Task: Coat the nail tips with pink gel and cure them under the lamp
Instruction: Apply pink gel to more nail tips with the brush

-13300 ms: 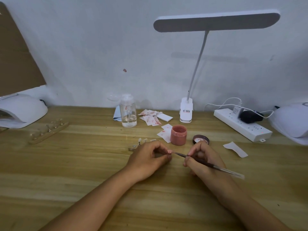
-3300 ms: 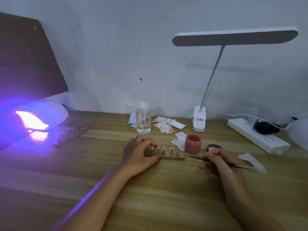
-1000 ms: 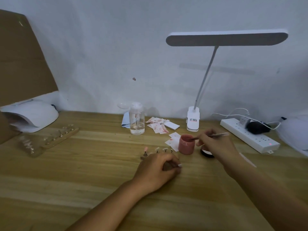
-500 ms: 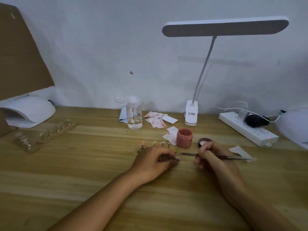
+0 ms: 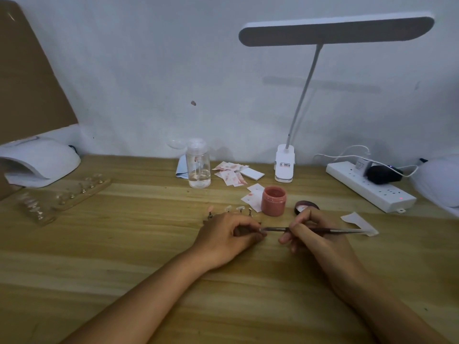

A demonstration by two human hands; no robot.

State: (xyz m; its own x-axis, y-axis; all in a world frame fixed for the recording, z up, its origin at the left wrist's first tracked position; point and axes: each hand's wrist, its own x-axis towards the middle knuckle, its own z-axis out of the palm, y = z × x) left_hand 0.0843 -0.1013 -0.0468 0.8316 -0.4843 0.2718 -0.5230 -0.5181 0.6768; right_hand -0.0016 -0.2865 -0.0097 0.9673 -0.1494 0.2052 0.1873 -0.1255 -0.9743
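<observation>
My left hand (image 5: pixel 228 234) rests on the wooden table and pinches a small nail tip holder between curled fingers; the tip itself is mostly hidden. My right hand (image 5: pixel 310 232) grips a thin brush (image 5: pixel 323 229) whose bristle end touches the tip at my left fingertips. Behind my left hand stands a row of nail tips on small stands (image 5: pixel 231 211), the leftmost one pink. An open jar of pink gel (image 5: pixel 273 201) stands just beyond, with its dark lid (image 5: pixel 306 207) to the right. The white curing lamp (image 5: pixel 37 161) sits at the far left, unlit.
A wooden strip with more nail stands (image 5: pixel 64 197) lies before the curing lamp. At the back stand a clear bottle (image 5: pixel 198 163), stained paper wipes (image 5: pixel 231 173), a desk lamp (image 5: pixel 285 167) and a power strip (image 5: pixel 370 186). A paper scrap (image 5: pixel 360 223) lies right.
My right hand came back from the gel jar and brought the brush tip to the nail tip pinched in my left hand. The curing lamp, lit purple 3.3 s ago, is dark.
</observation>
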